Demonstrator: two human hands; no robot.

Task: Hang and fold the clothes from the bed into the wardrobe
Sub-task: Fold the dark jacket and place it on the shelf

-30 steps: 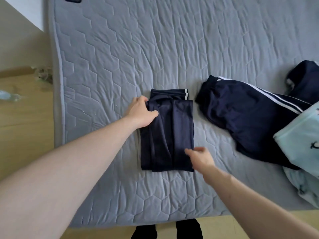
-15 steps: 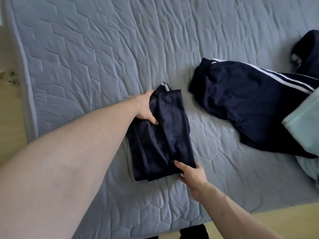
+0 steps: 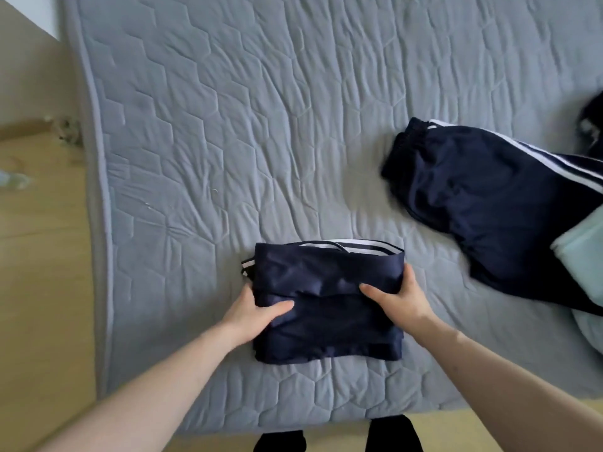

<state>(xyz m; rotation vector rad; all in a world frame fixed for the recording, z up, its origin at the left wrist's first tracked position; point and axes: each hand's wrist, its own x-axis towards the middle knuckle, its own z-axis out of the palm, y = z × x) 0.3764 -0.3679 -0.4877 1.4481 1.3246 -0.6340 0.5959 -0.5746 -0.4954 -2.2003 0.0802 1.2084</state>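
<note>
While the folded trousers (image 3: 328, 301) lie on the bed (image 3: 261, 125) near its 6 o'clock edge, your left hand (image 3: 253, 313) grips their 9 o'clock side and your right hand (image 3: 399, 298) grips their 3 o'clock side, thumbs on top; unfolded striped trousers (image 3: 489, 203) lie at 2 o'clock

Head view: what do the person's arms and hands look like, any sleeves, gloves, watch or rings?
Both arms are bare from the frame edge to the wrist, with no sleeves in view. The left hand and right hand wear no gloves. No watch, bracelet or band shows on either wrist, and no rings on the visible fingers.
</note>
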